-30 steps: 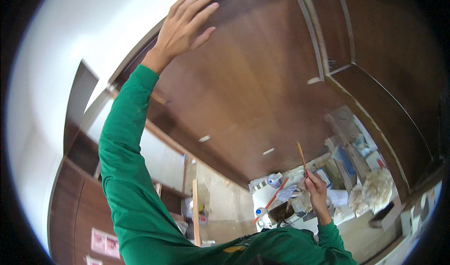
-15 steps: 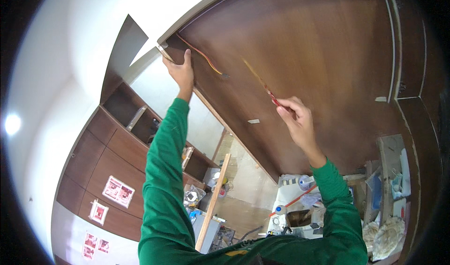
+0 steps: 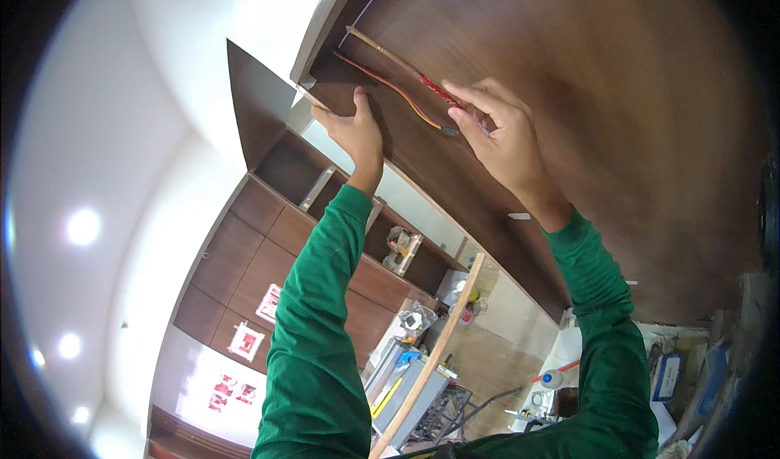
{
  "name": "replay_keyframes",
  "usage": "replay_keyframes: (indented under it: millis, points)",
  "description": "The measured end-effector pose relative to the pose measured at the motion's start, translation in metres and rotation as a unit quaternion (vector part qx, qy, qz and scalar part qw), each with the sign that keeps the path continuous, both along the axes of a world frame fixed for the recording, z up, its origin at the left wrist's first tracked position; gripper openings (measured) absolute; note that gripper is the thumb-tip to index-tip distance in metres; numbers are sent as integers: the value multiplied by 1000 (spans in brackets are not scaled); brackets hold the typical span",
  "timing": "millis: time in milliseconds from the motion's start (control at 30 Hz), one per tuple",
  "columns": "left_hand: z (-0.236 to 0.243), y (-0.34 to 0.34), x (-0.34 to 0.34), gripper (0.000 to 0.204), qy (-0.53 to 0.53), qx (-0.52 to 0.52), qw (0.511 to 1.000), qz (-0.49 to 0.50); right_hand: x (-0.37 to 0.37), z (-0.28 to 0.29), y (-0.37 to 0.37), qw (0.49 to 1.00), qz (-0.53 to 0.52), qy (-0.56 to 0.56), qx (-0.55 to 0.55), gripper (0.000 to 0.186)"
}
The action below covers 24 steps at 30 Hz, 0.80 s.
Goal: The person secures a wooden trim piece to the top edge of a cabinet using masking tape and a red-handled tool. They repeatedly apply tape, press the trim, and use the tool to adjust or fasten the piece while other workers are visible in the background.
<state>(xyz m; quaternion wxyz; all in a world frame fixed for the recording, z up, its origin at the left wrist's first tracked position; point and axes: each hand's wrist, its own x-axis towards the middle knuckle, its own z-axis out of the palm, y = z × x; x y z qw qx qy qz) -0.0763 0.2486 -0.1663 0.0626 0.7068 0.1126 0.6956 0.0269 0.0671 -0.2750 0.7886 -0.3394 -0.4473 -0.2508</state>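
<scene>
My right hand (image 3: 505,144) pinches a slim brush (image 3: 390,57) by its red part, its far tip up by the inner top corner of the dark wooden cabinet (image 3: 626,93). My left hand (image 3: 351,134) grips the cabinet's front edge near that corner, thumb upward, fingers partly hidden. Between the hands, a red-and-yellow wire (image 3: 406,101) runs along the brown interior and ends in a small dark tip just left of my right fingers.
Built-in shelving (image 3: 288,158) with brown doors and taped pictures stands at left, beneath a white ceiling with lights. Below are a long timber strip (image 3: 445,329), a grey work table (image 3: 402,390) with tools, and a cluttered white surface (image 3: 569,345) with a bottle.
My left hand has moved from raised and open onto the cabinet edge. My right hand has risen with the brush, now beside the wire. The view has swung toward the left-side shelving and ceiling.
</scene>
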Motion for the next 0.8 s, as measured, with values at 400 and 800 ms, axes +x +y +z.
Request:
replay_keyframes:
  millis: [400,800]
  points:
    - [-2,14,1,50,6,11,1000,-22,0,14,41,995,67,-6,72,28]
    - [0,18,-1,44,10,21,999,-44,-9,22,54,991,118,-10,68,27]
